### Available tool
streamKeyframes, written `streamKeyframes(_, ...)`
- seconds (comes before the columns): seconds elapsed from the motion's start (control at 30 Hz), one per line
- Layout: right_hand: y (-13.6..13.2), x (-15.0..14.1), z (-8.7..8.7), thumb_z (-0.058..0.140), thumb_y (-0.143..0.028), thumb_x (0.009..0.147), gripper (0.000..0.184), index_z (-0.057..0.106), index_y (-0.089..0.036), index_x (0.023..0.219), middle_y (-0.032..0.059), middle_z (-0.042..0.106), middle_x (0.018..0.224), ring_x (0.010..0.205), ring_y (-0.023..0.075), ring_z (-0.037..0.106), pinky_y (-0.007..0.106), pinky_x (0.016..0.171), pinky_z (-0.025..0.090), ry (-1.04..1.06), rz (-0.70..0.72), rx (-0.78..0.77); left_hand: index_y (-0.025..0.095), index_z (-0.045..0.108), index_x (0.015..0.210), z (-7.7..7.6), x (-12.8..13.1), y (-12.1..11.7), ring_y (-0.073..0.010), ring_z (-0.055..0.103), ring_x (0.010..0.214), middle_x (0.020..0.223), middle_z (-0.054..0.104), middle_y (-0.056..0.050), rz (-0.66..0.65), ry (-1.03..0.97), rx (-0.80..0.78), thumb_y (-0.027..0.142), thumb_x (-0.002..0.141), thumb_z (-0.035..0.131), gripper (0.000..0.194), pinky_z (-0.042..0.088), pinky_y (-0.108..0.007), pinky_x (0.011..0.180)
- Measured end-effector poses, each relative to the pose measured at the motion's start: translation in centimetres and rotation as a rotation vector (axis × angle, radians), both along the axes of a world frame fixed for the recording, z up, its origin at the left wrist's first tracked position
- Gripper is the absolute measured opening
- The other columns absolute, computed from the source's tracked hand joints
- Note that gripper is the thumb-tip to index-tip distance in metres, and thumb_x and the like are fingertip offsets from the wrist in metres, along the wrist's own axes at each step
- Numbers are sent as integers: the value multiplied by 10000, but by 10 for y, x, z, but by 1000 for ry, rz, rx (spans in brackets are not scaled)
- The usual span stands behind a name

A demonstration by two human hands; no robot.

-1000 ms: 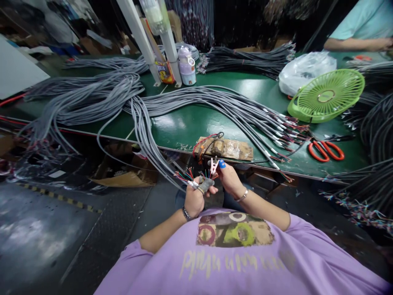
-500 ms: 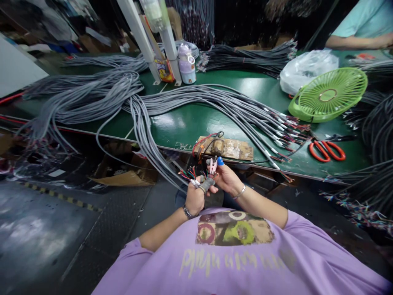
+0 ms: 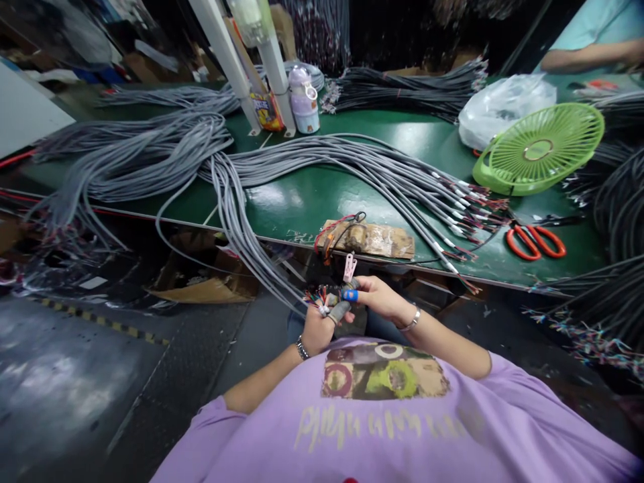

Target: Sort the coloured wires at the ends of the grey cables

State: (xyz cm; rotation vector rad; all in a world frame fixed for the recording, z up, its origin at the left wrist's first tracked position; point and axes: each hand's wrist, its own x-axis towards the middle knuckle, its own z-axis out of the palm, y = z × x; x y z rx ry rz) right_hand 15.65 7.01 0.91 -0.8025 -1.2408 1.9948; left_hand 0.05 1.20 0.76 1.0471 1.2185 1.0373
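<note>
My left hand [image 3: 318, 330] is closed around the ends of several grey cables [image 3: 274, 272], whose thin coloured wires [image 3: 316, 296] fan out above the fist. A grey cover wraps its thumb. Close beside it, my right hand [image 3: 378, 296] is closed in a pinch, with blue tape [image 3: 349, 295] around a finger. What lies between those fingertips is too small to make out. Just above them a pink clip [image 3: 350, 267] stands at the table's front edge, near a wooden board [image 3: 380, 240] with red and black leads.
Grey cable bundles [image 3: 161, 157] lie across the green table [image 3: 402, 141]. On the right are orange-handled scissors [image 3: 536, 241], a green fan [image 3: 541, 151] and a plastic bag [image 3: 503, 111]. A bottle [image 3: 304, 104] stands by the post. Another person's arm [image 3: 588, 57] shows at the far right.
My right hand has come down from beside the pink clip to the wires by my left hand. The clip now shows unobstructed above the fingers. The left hand keeps its hold.
</note>
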Motion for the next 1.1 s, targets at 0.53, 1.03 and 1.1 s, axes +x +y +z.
streamKeyframes(0.53,-1,-3,-2,779,-391,644,336,657,-133,820,-5,604,691,583,79,485,218,571,379,25,-82,-92,148,627,707,1,1,6,-167,659,603,591,689,-44,96,-160,-52,415,726,688,275,416,-210,465)
streamKeyframes(1.03,-13,-14,-5,765,-404,655,314,581,-150,653,-33,552,570,533,81,461,231,553,378,-23,-256,-43,152,622,719,-8,2,3,-154,651,603,614,687,-37,217,-158,60,370,750,685,228,386,-199,428)
streamKeyframes(1.1,-10,-10,-10,753,-397,673,297,586,-152,667,-27,559,592,550,86,486,235,571,409,67,-243,-155,152,614,716,-1,3,2,-157,656,600,577,671,-30,219,-212,51,367,748,688,230,372,-195,424)
